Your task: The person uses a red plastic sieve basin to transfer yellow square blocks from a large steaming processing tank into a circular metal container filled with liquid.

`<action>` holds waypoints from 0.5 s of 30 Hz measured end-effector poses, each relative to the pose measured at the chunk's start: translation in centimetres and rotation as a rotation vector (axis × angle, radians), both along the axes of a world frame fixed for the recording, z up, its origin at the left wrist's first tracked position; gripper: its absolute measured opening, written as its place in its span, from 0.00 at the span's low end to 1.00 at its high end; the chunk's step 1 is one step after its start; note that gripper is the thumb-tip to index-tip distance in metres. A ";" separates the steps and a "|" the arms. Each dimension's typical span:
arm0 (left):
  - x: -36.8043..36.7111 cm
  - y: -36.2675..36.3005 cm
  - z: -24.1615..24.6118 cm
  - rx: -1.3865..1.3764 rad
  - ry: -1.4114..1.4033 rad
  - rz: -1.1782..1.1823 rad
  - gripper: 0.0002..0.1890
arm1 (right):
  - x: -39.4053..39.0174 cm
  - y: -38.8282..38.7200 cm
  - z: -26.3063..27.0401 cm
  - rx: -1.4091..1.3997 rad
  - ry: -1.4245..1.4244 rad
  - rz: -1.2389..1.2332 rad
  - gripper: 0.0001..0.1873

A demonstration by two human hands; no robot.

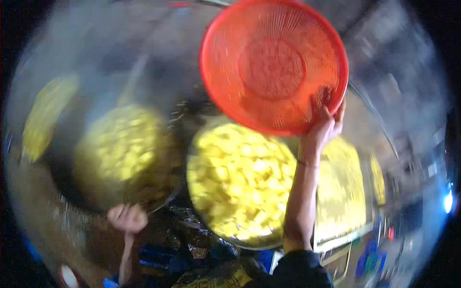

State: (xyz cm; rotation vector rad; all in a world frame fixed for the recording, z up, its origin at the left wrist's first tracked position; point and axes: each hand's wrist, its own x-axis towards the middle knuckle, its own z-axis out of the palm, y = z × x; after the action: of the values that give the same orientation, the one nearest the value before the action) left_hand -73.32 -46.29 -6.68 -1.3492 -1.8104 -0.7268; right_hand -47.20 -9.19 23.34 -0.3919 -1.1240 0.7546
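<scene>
My right hand (323,124) grips the rim of a red plastic colander (273,68), which is tilted so its inside faces me and has nothing in it. The colander hangs partly over a wide round metal basin heaped with yellow chunks of food (248,176). Over on the left, my left hand (128,217) is at the near edge of a large dark cooking pot (68,180). Its fingers look curled, but blur hides whether they hold anything. Inside that pot is a mound of similar yellow chunks (126,144), veiled by haze or steam.
A pale-edged tray of yellow food (340,194) lies right of the basin, partly behind my forearm. More yellow food (48,118) sits beyond the pot at far left. A thin curved rod or edge (376,118) runs at upper right. A bright light (448,201) shines at the right rim.
</scene>
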 end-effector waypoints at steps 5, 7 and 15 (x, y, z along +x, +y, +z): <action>2.1 0.9 0.5 0.181 0.117 0.260 0.03 | 26.3 5.9 0.2 -0.455 -0.261 -0.278 0.15; 1.7 -0.3 -1.2 -0.067 -0.034 0.293 0.03 | 42.4 8.9 -3.0 -0.470 -0.402 -0.304 0.15; 10.1 8.2 1.4 0.136 -0.219 0.273 0.18 | 81.6 16.0 -11.5 -0.725 -1.124 -1.261 0.18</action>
State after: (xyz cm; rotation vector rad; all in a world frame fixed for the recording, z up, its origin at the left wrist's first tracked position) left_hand -63.21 -38.05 -5.31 -0.9407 -2.0262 -0.8566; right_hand 34.42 6.86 11.88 -2.0749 -1.2386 -0.3398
